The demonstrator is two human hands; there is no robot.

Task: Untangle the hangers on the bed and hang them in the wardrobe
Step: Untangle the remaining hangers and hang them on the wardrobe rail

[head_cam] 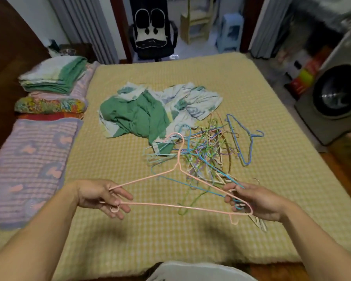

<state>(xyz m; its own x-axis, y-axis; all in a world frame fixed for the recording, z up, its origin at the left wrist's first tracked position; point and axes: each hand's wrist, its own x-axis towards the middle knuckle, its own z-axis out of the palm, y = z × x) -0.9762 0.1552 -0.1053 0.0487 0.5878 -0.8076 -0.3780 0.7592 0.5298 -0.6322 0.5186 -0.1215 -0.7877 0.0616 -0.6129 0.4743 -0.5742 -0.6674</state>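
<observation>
I hold a pink wire hanger [178,205] just above the bed [142,236], hook pointing away from me. My left hand [101,196] pinches its left shoulder end. My right hand [251,201] grips its right end, along with the ends of a blue and some pale hangers. Behind the pink one lies a tangled pile of thin coloured hangers [207,153]. A blue hanger [243,138] lies apart at the pile's right. No wardrobe is in view.
A crumpled green and white cloth [150,110] lies mid-bed, touching the pile. Folded blankets and pillows [53,78] stack along the left. A washing machine [336,98] stands right of the bed; an office chair [152,29] beyond it.
</observation>
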